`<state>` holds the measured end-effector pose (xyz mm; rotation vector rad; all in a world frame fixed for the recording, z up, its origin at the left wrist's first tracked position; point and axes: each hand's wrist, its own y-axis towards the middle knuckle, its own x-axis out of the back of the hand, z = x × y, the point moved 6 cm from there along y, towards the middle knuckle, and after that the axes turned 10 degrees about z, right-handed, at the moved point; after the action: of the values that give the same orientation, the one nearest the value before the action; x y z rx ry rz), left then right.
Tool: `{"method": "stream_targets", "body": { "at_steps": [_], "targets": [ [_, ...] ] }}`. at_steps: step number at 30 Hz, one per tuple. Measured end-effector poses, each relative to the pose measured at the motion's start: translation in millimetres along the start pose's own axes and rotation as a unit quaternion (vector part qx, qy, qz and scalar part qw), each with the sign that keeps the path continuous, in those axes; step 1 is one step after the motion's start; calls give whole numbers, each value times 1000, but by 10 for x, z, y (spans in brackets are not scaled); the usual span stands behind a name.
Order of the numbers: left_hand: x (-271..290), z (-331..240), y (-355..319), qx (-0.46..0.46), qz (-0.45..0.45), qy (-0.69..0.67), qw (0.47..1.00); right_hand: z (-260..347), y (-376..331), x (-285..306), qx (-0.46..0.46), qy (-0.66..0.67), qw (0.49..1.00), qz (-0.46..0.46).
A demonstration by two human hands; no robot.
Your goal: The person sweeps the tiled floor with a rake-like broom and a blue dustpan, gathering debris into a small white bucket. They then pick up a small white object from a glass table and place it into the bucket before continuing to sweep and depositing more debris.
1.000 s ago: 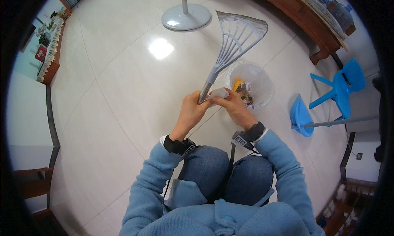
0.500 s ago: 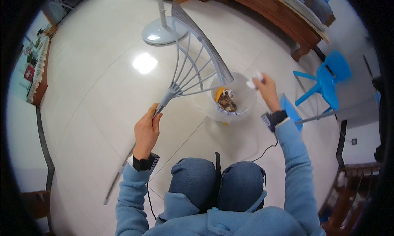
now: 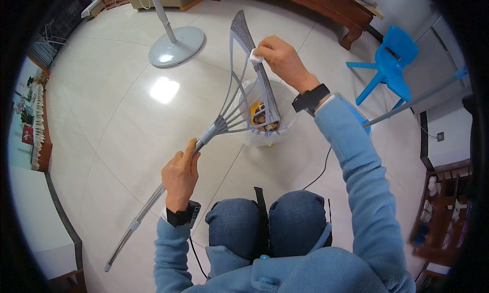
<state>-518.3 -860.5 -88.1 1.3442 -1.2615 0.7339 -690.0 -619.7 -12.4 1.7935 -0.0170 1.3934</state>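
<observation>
My left hand [image 3: 180, 178] is closed round the handle of a long grey broom [image 3: 218, 124], just below its fan-shaped head. The head points up and away, and the handle slants down to the lower left. A crumpled white tissue [image 3: 256, 56] is pinched in the fingers of my right hand [image 3: 283, 60]. That tissue touches the dark strip along the head's outer edge, in its upper half. Beneath the head stands a waste bin [image 3: 288, 121] lined with a translucent bag, with yellow and brown waste inside, partly hidden by the broom.
A blue child's chair [image 3: 389, 69] stands to the right. Beside my right forearm is a blue dustpan [image 3: 351, 109] with a long pole. Further off are a round grey stand base [image 3: 177, 46] and a wooden table [image 3: 326, 7]. Dark cables trail from both wrist bands.
My right hand has moved left and up from beyond the bin, bringing the tissue against the head's edge. The broom head has turned slightly, and the view has shifted.
</observation>
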Motion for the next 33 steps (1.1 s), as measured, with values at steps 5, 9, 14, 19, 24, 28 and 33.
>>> {"method": "stream_targets", "body": {
  "at_steps": [5, 9, 14, 19, 24, 28, 33],
  "targets": [
    [-106, -11, -43, 21, -38, -27, 999, 20, -407, -278, -8, 114, 993, 29],
    [-302, 34, -85, 53, -48, -44, 996, 79, -1000, -550, -45, 146, 986, 72],
    [-487, 116, -136, 92, -56, -103, 989, 260, -1626, -658, -89, 166, 979, 79],
    [-407, 107, -19, 73, 7, 15, 997, -187, -1378, -340, -231, 230, 945, -18],
    [-411, 61, -34, 80, -26, -42, 996, -28, -1132, -440, -168, 288, 942, 23],
    [-328, 427, -96, 185, -3, -97, 978, 125, -1357, -463, -120, 314, 939, 71],
    [-188, 700, -284, 219, 119, -498, 830, -280, -1390, -162, -225, 267, 937, 14]
  ]
}}
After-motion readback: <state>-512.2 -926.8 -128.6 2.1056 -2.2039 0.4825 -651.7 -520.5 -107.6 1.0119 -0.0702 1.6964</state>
